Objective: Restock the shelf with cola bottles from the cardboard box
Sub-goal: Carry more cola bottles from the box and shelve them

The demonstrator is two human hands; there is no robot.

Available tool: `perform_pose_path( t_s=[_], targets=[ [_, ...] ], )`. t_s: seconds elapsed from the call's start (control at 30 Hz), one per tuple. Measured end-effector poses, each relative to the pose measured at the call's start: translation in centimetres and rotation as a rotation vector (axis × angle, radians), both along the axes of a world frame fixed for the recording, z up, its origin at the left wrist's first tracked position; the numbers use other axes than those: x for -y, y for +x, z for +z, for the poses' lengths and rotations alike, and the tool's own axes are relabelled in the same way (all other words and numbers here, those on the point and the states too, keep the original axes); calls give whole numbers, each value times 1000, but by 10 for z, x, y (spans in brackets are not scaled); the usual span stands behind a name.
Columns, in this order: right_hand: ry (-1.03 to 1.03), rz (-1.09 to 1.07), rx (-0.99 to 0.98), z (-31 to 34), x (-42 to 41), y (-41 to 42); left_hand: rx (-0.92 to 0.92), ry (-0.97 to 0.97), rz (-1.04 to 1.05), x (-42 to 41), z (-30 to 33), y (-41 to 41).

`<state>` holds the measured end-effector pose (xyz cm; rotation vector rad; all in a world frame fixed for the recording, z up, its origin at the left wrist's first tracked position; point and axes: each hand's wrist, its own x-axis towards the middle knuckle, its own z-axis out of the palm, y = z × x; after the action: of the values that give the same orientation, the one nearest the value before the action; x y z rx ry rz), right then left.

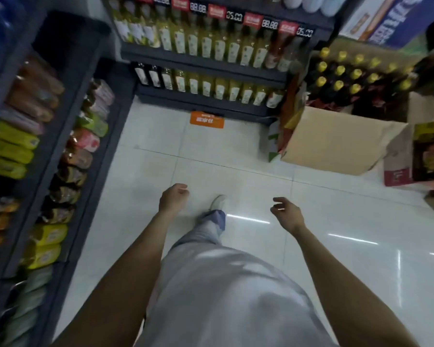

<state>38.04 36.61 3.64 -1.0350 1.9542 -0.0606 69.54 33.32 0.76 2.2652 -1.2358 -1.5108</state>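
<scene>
Dark bottles with yellow caps (341,78) stand packed together at the upper right, behind a brown cardboard box (336,141) on the floor. Whether they are cola I cannot tell. My left hand (173,199) hangs over the white floor tiles with loosely curled fingers and holds nothing. My right hand (286,212) is out in front of me, fingers relaxed and empty. Both hands are well short of the box, which lies ahead and to the right.
A dark shelf unit (206,61) of yellow-green bottles faces me. A shelf (68,156) of snack packets runs along the left. More printed cartons (429,156) stand at the right edge. An orange sticker (207,119) marks the floor. My leg and white shoe (217,202) step forward.
</scene>
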Motion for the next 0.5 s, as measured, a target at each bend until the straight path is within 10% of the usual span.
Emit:
perform_pose_path(
  t_s=[0.23,0.5],
  targets=[
    [-93,-412,20,12,101,-173,49,72,-184,109,6,-130],
    [-206,-204,-46,-11,259,-332,-66,-94,-46,230,6,-313]
  ],
)
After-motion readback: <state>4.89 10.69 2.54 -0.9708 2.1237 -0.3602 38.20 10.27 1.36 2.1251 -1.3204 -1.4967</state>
